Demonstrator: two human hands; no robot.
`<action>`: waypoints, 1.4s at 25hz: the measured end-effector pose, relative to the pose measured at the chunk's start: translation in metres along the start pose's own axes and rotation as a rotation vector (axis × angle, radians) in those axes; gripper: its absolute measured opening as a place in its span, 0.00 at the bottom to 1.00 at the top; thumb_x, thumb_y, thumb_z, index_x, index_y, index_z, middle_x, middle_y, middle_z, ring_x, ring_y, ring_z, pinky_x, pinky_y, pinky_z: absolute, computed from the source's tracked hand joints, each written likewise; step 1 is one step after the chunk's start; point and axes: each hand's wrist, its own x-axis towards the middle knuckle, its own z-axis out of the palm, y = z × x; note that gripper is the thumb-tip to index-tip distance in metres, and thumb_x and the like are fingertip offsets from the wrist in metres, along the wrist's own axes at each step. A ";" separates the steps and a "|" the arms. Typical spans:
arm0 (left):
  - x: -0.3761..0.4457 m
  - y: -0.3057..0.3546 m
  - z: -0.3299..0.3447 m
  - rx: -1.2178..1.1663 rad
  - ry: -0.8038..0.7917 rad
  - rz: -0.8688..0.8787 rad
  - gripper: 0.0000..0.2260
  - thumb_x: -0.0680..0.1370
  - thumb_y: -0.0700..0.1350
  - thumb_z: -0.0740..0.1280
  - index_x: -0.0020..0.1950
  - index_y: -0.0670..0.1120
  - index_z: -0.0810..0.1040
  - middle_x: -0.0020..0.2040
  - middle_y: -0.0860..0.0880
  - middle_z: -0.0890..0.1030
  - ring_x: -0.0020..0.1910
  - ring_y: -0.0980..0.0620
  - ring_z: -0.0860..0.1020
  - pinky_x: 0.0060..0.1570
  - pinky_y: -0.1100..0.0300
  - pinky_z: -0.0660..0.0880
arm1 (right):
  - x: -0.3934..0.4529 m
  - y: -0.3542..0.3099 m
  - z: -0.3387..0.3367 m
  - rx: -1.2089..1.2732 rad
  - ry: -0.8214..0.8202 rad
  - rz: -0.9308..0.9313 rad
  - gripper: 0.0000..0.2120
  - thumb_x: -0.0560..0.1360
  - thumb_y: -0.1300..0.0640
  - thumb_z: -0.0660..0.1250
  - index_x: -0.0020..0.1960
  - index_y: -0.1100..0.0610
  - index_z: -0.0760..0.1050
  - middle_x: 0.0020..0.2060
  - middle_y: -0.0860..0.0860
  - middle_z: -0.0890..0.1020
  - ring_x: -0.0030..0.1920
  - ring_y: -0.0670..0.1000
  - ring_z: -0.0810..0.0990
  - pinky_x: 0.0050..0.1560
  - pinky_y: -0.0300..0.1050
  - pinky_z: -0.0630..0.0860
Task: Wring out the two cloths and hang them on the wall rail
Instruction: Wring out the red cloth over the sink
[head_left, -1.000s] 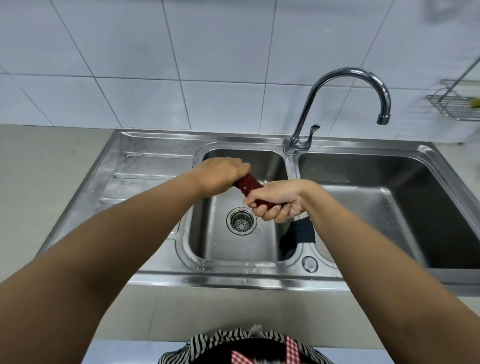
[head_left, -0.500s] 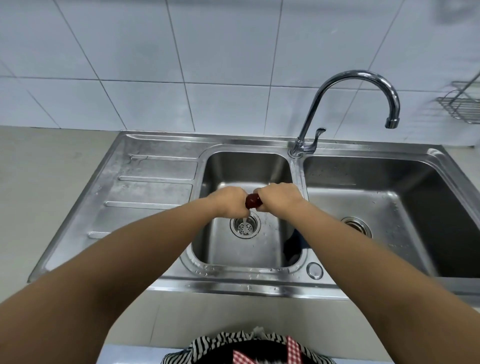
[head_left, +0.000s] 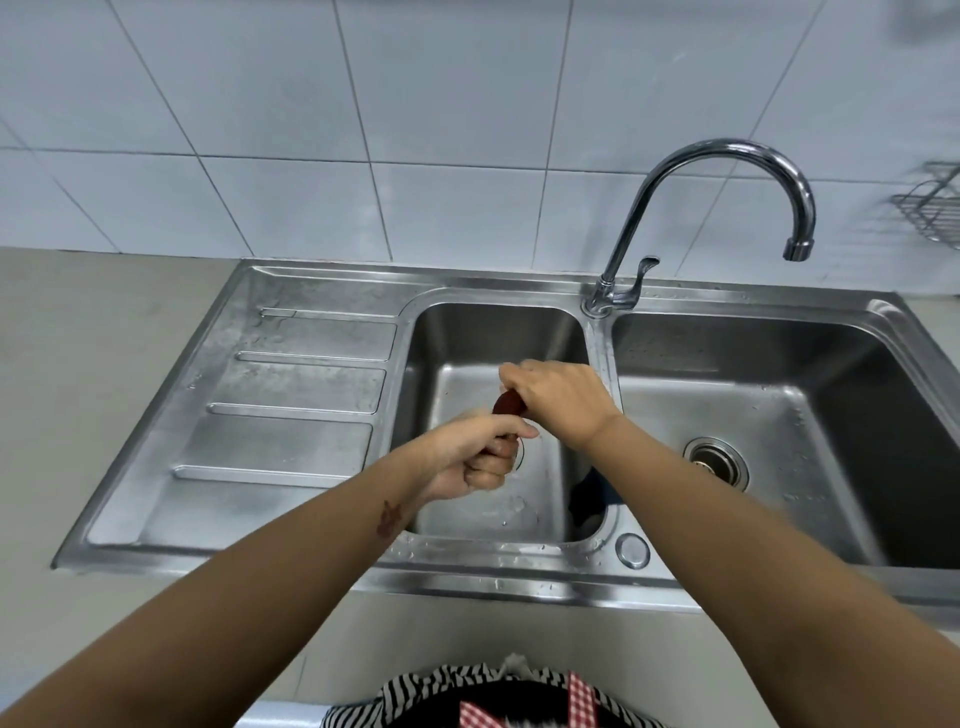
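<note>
Both of your hands are clamped on the red cloth (head_left: 508, 404) above the left basin (head_left: 540, 332) of the sink. Half a second ago your fists sat side by side at one level; now your right hand (head_left: 563, 400) is farther from you and your left hand (head_left: 478, 457) nearer, fingers curled up, so only a short red twist shows between them. The dark cloth (head_left: 587, 501) lies in the basin's near right corner, partly hidden by your right forearm. The tap (head_left: 727, 171) spout hangs over the right basin (head_left: 779, 364).
</note>
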 end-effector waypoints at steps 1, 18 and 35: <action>0.002 0.005 -0.005 0.209 0.059 0.047 0.09 0.76 0.41 0.66 0.37 0.47 0.70 0.26 0.51 0.63 0.20 0.56 0.59 0.20 0.65 0.53 | 0.000 0.000 -0.001 0.029 -0.056 0.053 0.08 0.75 0.52 0.66 0.47 0.54 0.69 0.35 0.49 0.71 0.33 0.55 0.74 0.27 0.43 0.62; -0.007 0.069 -0.050 1.776 0.571 1.051 0.12 0.70 0.39 0.67 0.51 0.44 0.70 0.45 0.42 0.78 0.41 0.39 0.77 0.37 0.47 0.75 | 0.001 0.004 -0.044 2.068 -0.776 0.602 0.12 0.69 0.58 0.71 0.49 0.57 0.71 0.42 0.57 0.81 0.41 0.55 0.83 0.47 0.58 0.83; -0.007 0.066 -0.024 1.816 0.413 0.161 0.03 0.73 0.44 0.63 0.40 0.47 0.75 0.38 0.47 0.78 0.42 0.43 0.80 0.38 0.56 0.74 | 0.019 -0.022 -0.031 0.260 -0.684 0.421 0.09 0.75 0.51 0.63 0.40 0.55 0.70 0.33 0.49 0.74 0.36 0.53 0.74 0.36 0.42 0.69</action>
